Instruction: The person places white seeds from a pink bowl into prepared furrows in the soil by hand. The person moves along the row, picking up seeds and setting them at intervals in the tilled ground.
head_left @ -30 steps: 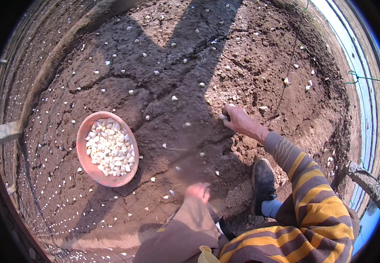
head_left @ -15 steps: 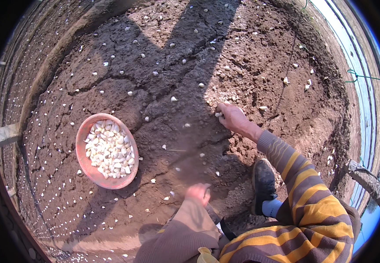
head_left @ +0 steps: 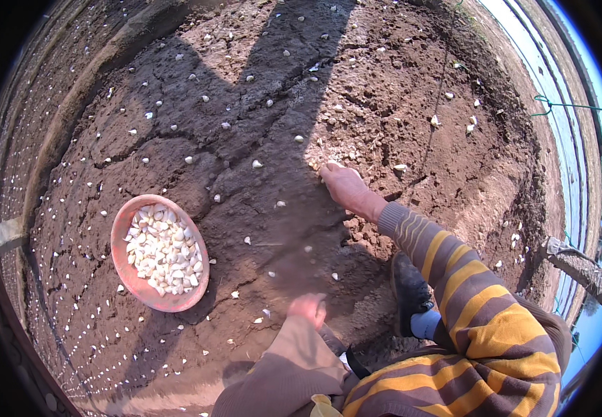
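Note:
My right hand (head_left: 346,187) reaches down to the brown soil with its fingers pinched together at the ground. A pale garlic clove (head_left: 334,164) shows at those fingers, partly covered by them. Lower down, my left hand (head_left: 308,308) hangs near my knee, curled closed and blurred; what it holds, if anything, is hidden. To the left, an oval pinkish-red bowl (head_left: 128,278) rests tilted on the soil. A heap of peeled-looking white garlic cloves (head_left: 165,247) fills much of it. Single cloves, such as one clove (head_left: 257,164), dot the soil in loose rows around my hands.
My dark shoe (head_left: 410,292) stands on the soil below my right forearm. A raised soil ridge (head_left: 71,125) borders the bed on the left. On the right are a wooden post (head_left: 579,271) and a green string (head_left: 572,105). Cracks and clods roughen the ground.
The view has shifted slightly, so most of the ground appears moved left. My right hand stays low at the soil with pinched fingers. My left hand remains near my knee.

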The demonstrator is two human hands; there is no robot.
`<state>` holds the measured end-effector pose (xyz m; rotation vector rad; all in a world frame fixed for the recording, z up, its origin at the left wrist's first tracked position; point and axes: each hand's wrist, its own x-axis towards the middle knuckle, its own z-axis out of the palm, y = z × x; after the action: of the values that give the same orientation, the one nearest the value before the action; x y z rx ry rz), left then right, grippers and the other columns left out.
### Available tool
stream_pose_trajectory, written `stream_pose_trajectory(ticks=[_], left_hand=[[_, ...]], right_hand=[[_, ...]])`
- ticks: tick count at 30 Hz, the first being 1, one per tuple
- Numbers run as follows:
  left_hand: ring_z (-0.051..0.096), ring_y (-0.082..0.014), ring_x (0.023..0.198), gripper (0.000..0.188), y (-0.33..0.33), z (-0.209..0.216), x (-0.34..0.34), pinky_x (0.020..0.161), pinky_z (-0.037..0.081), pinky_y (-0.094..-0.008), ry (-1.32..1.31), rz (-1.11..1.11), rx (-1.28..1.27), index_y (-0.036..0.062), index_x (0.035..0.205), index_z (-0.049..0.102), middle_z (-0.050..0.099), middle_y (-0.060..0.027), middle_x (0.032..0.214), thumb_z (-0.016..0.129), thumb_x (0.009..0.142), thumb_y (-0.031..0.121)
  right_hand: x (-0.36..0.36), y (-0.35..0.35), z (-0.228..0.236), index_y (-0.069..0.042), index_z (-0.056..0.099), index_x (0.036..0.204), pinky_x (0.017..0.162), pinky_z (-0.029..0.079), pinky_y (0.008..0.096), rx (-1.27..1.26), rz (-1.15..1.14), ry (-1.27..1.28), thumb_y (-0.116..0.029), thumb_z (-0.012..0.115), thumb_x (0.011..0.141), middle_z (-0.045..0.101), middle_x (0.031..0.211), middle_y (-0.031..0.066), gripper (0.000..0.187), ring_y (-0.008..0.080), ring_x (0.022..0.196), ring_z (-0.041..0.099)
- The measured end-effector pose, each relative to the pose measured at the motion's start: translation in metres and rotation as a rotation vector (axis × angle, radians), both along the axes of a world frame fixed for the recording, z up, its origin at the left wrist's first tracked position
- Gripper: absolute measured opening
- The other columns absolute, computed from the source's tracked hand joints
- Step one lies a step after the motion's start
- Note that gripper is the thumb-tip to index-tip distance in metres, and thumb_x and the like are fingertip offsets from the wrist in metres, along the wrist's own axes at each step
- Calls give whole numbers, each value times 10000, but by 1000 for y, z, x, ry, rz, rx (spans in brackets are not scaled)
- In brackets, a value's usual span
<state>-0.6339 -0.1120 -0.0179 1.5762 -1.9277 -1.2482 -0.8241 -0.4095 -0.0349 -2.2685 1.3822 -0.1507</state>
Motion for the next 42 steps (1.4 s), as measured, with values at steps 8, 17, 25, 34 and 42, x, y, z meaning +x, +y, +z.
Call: stream_pose_trajectory(ticks=[8,17,25,34,42], left_hand=[[615,-316,869,248,5,1,0,787,478,-425,15,35,-169,66,1073,629,648,-118,931,610,835,131],[613,-318,862,238,4,0,-1,781,476,-425,6,5,-164,63,1074,627,641,-118,919,593,845,121],[616,-311,865,229,3,0,1,782,477,-420,-25,9,-141,59,1071,629,643,-119,927,597,853,123],[583,-191,927,554,-26,21,61,826,470,-329,502,1284,314,-13,1286,539,627,-106,1062,445,1007,457],[516,-273,1183,738,-56,35,142,957,432,-389,888,1607,232,-9,1340,436,492,-189,1358,440,952,619]], right_hand=[[-57,-11,40,-45,516,967,646,482,448,20,-74,101,-168,556,911,573,896,187,141,355,752,598],[-158,-3,37,-12,551,947,652,535,419,-120,-34,296,-74,537,891,573,870,206,84,358,744,618],[-78,48,52,40,571,1008,735,528,408,519,-125,-213,-92,654,843,652,877,203,227,318,820,653],[-93,86,47,27,623,968,746,510,447,605,97,-126,-84,650,817,651,855,240,190,392,833,650],[-110,114,45,32,568,942,726,521,465,524,297,71,-24,578,776,637,873,228,176,406,813,652]])
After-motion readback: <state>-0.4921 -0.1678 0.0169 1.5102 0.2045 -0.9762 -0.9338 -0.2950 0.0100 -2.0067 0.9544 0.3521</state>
